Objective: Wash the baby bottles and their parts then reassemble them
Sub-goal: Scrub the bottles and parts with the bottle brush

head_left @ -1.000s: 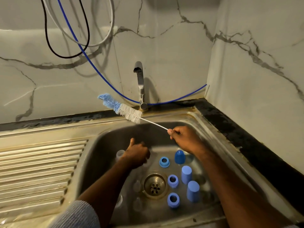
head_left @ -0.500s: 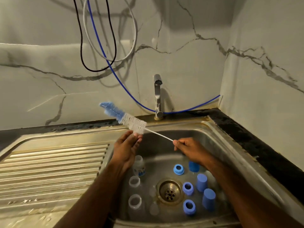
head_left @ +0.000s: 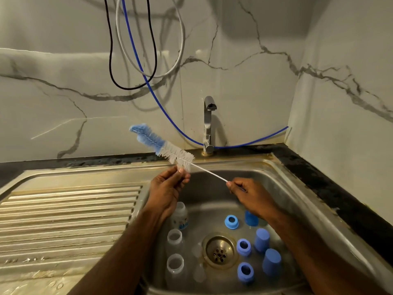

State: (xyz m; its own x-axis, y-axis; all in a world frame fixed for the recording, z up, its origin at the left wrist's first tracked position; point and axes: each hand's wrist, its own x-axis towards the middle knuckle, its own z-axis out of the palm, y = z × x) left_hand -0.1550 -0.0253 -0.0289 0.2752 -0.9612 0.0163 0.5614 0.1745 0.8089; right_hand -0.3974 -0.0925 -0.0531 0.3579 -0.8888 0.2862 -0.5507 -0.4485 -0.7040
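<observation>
A bottle brush [head_left: 168, 149] with white bristles and a blue tip is held over the sink. My right hand [head_left: 249, 195] pinches the end of its thin white wire handle. My left hand [head_left: 169, 186] pinches the lower white bristles with its fingertips. In the steel sink [head_left: 276, 177] lie three clear bottles: one [head_left: 180, 218] with a blue print, two [head_left: 174, 238] [head_left: 174, 266] with open mouths up. Blue collar rings [head_left: 231, 222] [head_left: 244, 247] [head_left: 245, 271] and blue caps [head_left: 262, 239] [head_left: 271, 260] sit right of the drain [head_left: 219, 252]. Clear teats [head_left: 198, 271] lie left of the drain.
A chrome tap [head_left: 208, 124] stands behind the sink, no water running. The ribbed steel drainboard [head_left: 63, 220] lies to the left. Black, grey and blue hoses [head_left: 136, 60] hang on the marble wall. A dark counter strip [head_left: 331, 184] borders the sink on the right.
My left hand rose out of the sink and took the brush's bristles in its fingertips. The right hand kept hold of the wire handle; the view shifted left and up.
</observation>
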